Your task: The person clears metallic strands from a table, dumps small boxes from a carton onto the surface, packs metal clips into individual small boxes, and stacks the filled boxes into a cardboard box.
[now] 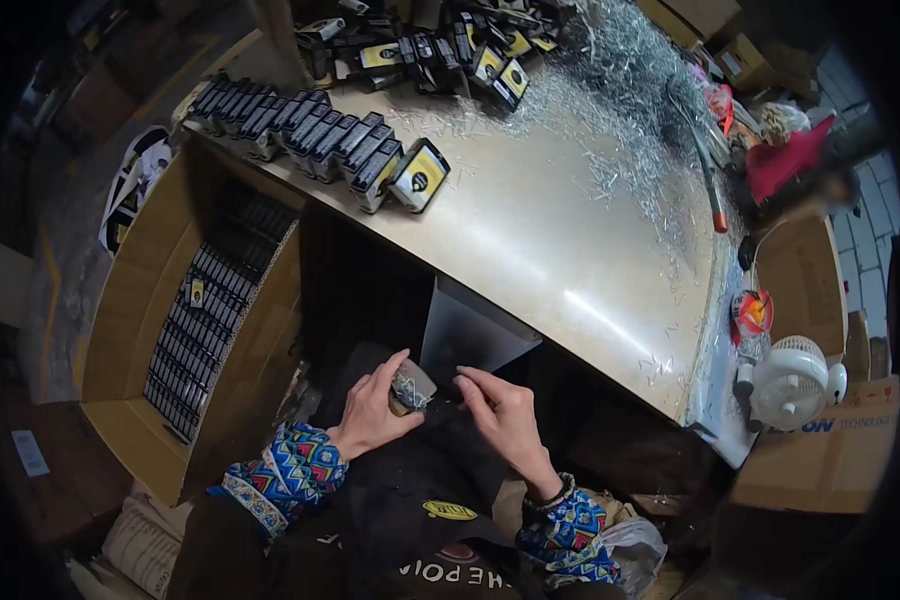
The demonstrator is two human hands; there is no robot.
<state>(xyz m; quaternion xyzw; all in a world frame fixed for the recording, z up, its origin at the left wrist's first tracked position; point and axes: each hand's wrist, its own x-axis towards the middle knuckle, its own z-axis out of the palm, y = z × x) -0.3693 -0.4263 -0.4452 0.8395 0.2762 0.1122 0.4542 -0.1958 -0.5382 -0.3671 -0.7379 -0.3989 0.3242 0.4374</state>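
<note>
Low in front of my body, my left hand (375, 405) is wrapped round a small open box (412, 385) with shiny metal pieces showing inside. Just to the right of it, my right hand (502, 415) is apart from the box, its thumb and index finger close together; whether anything is between them is too small to tell. On the table (530, 260) above my hands, a row of black and yellow small boxes (320, 138) runs along the left edge. A heap of loose metal pieces (630, 90) covers the back right of the table.
A large cardboard carton (120, 330) at the left holds rows of packed small boxes (210, 310). More small boxes (430, 55) lie jumbled at the back. A white fan (790, 385) stands at the right beside a cardboard box (820, 460).
</note>
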